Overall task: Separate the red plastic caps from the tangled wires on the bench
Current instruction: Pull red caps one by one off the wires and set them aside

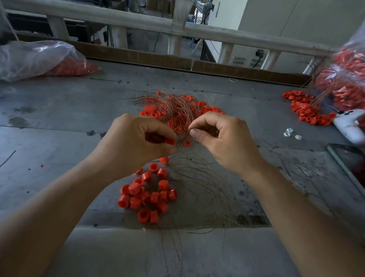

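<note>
A tangle of thin coppery wires (176,107) with red plastic caps caught in it lies at the middle of the grey bench (54,117). My left hand (134,140) pinches one red cap (169,141) at the near edge of the tangle. My right hand (221,139) pinches a wire strand between thumb and forefinger just right of that cap. Another red cap (186,143) hangs between the two hands. A pile of loose red caps (148,194) lies on the bench below my left wrist. Loose wires (198,180) fan out beside that pile.
A clear plastic bag (35,58) with red caps lies at the far left. A bulging bag of capped wires (353,82) stands at the right, more caps (304,109) spilled before it. A white controller (349,123), small white parts (289,132) and a dark tablet (354,169) lie at right.
</note>
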Available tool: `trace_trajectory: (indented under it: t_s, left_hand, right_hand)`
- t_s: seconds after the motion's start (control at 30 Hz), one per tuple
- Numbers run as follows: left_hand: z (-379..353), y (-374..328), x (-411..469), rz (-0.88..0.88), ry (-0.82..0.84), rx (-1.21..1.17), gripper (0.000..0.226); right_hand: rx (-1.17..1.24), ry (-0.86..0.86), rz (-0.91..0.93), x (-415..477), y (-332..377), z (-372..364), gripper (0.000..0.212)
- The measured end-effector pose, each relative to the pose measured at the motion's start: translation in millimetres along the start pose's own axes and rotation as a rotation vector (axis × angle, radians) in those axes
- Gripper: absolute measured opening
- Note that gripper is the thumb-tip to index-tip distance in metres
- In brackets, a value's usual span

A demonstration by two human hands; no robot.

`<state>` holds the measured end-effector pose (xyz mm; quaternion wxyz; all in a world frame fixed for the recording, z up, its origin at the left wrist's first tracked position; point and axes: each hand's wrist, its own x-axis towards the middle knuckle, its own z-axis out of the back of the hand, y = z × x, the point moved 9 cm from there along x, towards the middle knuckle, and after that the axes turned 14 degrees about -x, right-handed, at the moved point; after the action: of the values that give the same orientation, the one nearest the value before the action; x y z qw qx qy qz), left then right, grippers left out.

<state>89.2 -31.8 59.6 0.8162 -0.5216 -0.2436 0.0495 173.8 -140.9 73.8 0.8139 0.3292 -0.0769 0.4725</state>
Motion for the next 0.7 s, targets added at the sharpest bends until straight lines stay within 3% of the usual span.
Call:
trace_trajectory:
  t_s: [0.23, 0.43, 0.57, 0.7]
  left_hand:
    - [-5, -2, -1, -0.016, 0.026, 0.024, 0.033]
    - [3, -2, 0, 0.016, -0.049, -0.274, 0.024]
    - [3, -3, -1, 0.026, -0.043, -0.364, 0.027]
    - [3, -5, -1, 0.028, -0.042, -0.402, 0.026]
  right_hand:
    - [-0.02, -0.045, 0.037, -2, 7, 3, 0.006]
    - [0.099, -0.179, 0.037, 0, 3, 32, 0.02]
    - [0.166, -0.136, 0.055, -1, 9, 30, 0.024]
    - [0.203, -0.074, 0.056, -2, 13, 23, 0.015]
